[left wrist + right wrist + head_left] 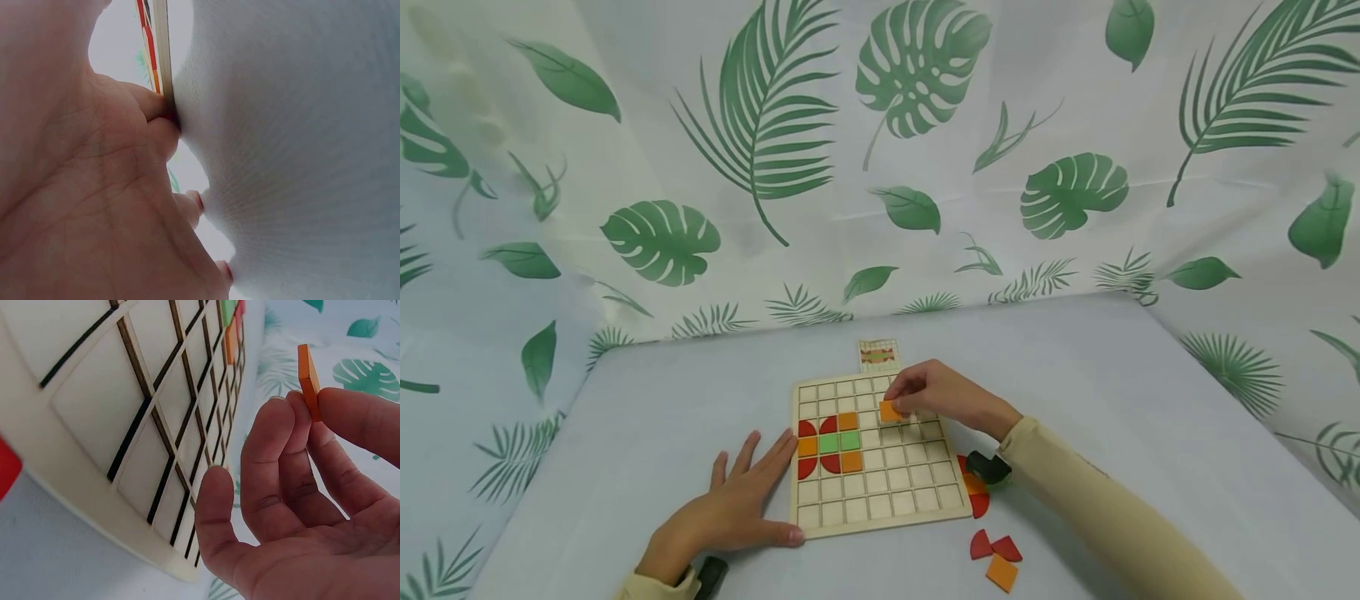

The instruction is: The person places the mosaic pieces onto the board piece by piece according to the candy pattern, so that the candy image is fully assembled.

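Note:
A wooden grid board (880,507) lies on the table, its left cells filled with red quarter-round, orange square and green square tiles. Between thumb and fingertips, my right hand (943,396) pinches an orange square tile (890,412) above the upper right part of the board. The right wrist view shows that orange tile (307,381) edge-on, apart from the grid. My left hand (730,508) rests spread at the board's left edge, thumb at the lower left corner and a finger at the side. Two green tiles (838,442) sit amid the laid pieces.
A small pattern card (878,354) lies just beyond the board's far edge. Loose red pieces (981,544) and an orange square (1002,573) lie at the near right. More red and orange pieces (977,503) are by the board's right edge, partly hidden under the right wrist.

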### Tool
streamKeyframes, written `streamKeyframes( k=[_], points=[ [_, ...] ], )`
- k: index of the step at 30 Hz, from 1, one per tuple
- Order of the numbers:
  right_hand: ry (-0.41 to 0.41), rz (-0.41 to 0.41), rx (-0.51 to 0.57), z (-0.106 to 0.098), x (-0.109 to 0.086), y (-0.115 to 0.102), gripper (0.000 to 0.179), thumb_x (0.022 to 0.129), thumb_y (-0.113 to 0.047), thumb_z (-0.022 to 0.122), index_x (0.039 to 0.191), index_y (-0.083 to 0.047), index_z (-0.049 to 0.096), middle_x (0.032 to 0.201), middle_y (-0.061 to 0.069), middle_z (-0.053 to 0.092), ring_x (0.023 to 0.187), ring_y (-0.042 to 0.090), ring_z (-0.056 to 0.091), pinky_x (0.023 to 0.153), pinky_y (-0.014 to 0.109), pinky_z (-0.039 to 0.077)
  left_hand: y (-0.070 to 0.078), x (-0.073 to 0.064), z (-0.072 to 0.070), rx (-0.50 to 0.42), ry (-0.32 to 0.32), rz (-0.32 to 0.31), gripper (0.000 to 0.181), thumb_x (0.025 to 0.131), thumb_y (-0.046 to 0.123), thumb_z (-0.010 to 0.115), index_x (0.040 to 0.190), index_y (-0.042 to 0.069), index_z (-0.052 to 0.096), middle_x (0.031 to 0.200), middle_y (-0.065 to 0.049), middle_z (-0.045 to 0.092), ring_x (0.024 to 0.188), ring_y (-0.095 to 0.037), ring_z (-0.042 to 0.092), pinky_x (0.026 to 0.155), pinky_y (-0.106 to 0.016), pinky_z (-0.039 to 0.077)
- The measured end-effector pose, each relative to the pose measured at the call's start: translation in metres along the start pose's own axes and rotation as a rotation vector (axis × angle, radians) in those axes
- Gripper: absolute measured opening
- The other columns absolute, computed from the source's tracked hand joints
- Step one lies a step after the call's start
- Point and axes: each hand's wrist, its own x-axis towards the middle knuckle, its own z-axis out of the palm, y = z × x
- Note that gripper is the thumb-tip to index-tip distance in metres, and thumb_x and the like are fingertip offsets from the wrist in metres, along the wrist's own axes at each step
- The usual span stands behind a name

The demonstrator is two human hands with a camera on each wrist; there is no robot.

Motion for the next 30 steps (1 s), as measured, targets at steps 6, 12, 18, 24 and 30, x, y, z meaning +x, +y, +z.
streamKeyframes(
  k=[6,12,18,24,30],
  points=[
    [-0.017,0.013,-0.024,0.006,0.011,0.003,0.014,0.102,-0.007,0.068,0.110,0.000,0.078,0.099,0.005,0.075,0.089,0.022,0.067,0.092,0.041,0.055,0.001,-0.001,-0.001,0.005,-0.011,-0.009,0.130,0.076,0.065,0.089,0.173,0.015,0.019,0.179,-0.005,0.014,0.162,-0.045,-0.011,0.118,-0.076,-0.014],
    [-0.013,0.015,-0.061,0.011,0.022,0.006,0.013,0.102,-0.007,0.068,0.108,-0.001,0.078,0.097,0.005,0.075,0.086,0.023,0.066,0.085,0.038,0.055,0.002,0.000,-0.002,0.014,0.000,-0.020,0.130,0.075,0.064,0.091,0.173,0.017,0.020,0.179,-0.004,0.015,0.162,-0.045,-0.009,0.118,-0.076,-0.012],
    [-0.027,-0.002,-0.063,0.016,0.030,0.007,0.012,0.102,-0.005,0.069,0.107,0.002,0.077,0.098,0.007,0.075,0.085,0.022,0.066,0.084,0.038,0.056,0.002,0.001,-0.002,0.018,-0.006,-0.023,0.130,0.075,0.064,0.091,0.174,0.017,0.019,0.179,-0.003,0.015,0.162,-0.045,-0.009,0.118,-0.076,-0.012],
    [-0.012,0.000,-0.065,0.020,0.035,0.009,0.010,0.101,-0.005,0.071,0.104,0.002,0.077,0.096,0.008,0.075,0.084,0.021,0.067,0.082,0.036,0.058,0.002,0.001,-0.003,0.018,-0.012,-0.014,0.129,0.076,0.064,0.090,0.174,0.017,0.019,0.180,-0.003,0.014,0.162,-0.045,-0.010,0.118,-0.076,-0.011],
    [0.022,0.015,-0.099,0.024,0.038,0.008,0.007,0.099,-0.005,0.073,0.100,0.000,0.078,0.088,0.005,0.074,0.077,0.019,0.064,0.075,0.034,0.055,0.002,0.000,-0.002,0.015,0.004,-0.006,0.130,0.075,0.064,0.091,0.173,0.015,0.021,0.179,-0.005,0.016,0.162,-0.046,-0.008,0.118,-0.077,-0.012]
  ],
)
